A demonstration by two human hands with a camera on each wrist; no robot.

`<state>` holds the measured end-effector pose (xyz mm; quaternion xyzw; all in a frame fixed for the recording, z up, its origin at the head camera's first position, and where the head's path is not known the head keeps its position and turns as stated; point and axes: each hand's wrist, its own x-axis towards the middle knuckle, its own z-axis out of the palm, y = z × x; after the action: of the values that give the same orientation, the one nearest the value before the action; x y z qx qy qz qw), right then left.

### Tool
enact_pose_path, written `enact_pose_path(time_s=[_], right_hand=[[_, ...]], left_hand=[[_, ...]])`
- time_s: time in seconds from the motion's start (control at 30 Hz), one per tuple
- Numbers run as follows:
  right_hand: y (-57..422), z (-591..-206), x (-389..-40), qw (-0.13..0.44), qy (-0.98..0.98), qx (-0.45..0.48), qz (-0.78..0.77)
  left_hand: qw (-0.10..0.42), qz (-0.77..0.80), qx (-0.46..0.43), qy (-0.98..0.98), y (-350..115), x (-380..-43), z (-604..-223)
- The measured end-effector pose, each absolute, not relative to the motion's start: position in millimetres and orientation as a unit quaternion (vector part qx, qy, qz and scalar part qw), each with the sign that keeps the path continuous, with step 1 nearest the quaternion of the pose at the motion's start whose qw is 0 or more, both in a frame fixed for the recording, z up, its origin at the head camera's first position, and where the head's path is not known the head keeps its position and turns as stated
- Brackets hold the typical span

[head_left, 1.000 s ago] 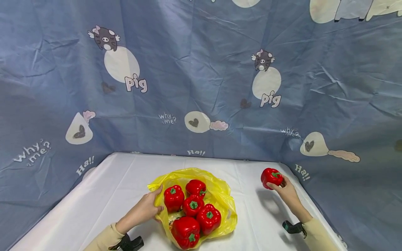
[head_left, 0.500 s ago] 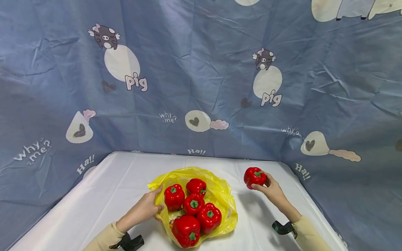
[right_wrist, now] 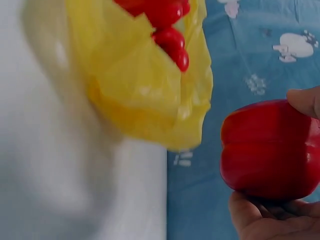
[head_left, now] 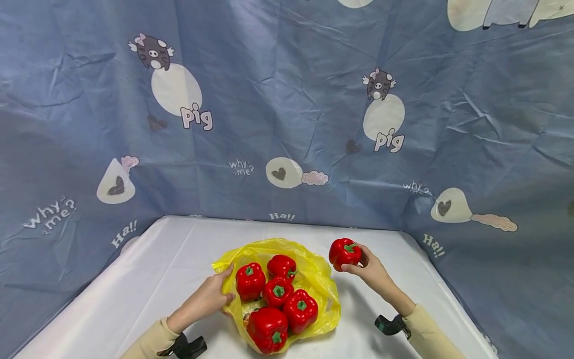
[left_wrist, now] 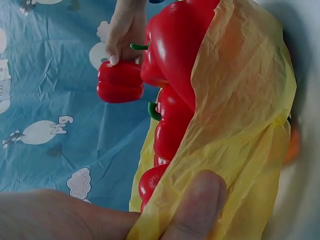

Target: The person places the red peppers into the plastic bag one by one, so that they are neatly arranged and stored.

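Observation:
A yellow plastic bag (head_left: 327, 291) stands open on the table with several red bell peppers (head_left: 301, 310) inside. At its left rim my left hand (head_left: 211, 295) pinches the plastic; in the left wrist view the thumb (left_wrist: 200, 200) presses on the outside of the bag. My right hand (head_left: 374, 271) grips another red bell pepper (head_left: 344, 253) by its right side, just beyond the bag's right edge and raised over the table. The right wrist view shows that pepper (right_wrist: 270, 150) between thumb and fingers. Something patterned at the bag's bottom is mostly covered by peppers.
The white table (head_left: 179, 259) is bounded at the back and sides by a blue curtain (head_left: 287, 99) with pig prints. Dark wrist devices (head_left: 390, 326) are strapped at both sleeves.
My right hand has carried its bell pepper leftward, from the table's right side to near the bag's right rim. The left hand keeps its hold on the bag.

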<state>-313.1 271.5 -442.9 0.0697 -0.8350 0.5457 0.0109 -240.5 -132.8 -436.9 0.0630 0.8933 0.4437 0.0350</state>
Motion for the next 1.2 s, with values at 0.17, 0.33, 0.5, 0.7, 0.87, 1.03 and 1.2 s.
enact_pose_path(time_s=[0.17,0.33,0.5,0.7,0.87,1.03,1.2], right_hand=[[254,-440,-309,-0.009,-0.821,0.101,0.562],[238,-438,-304,-0.044,-0.81,0.145,0.567],[225,-443,-303,-0.083,-0.796,0.179,0.573],[214,-450,-303,-0.112,-0.793,0.191,0.568],[209,-457,-306,-0.122,-0.801,0.186,0.556],[205,-466,-307,-0.132,-0.81,0.185,0.54],[203,-476,-310,-0.129,-0.824,0.189,0.518]], left_hand=[[0.035,0.445,0.07,0.892,-133,-241,-437],[0.031,0.438,0.077,0.895,-134,-241,-438],[0.033,0.441,0.072,0.894,-134,-240,-437],[0.034,0.446,0.064,0.892,-133,-239,-436],[0.032,0.443,0.061,0.894,-133,-240,-436],[0.029,0.436,0.059,0.898,-134,-240,-438],[0.027,0.433,0.065,0.899,-134,-240,-438]])
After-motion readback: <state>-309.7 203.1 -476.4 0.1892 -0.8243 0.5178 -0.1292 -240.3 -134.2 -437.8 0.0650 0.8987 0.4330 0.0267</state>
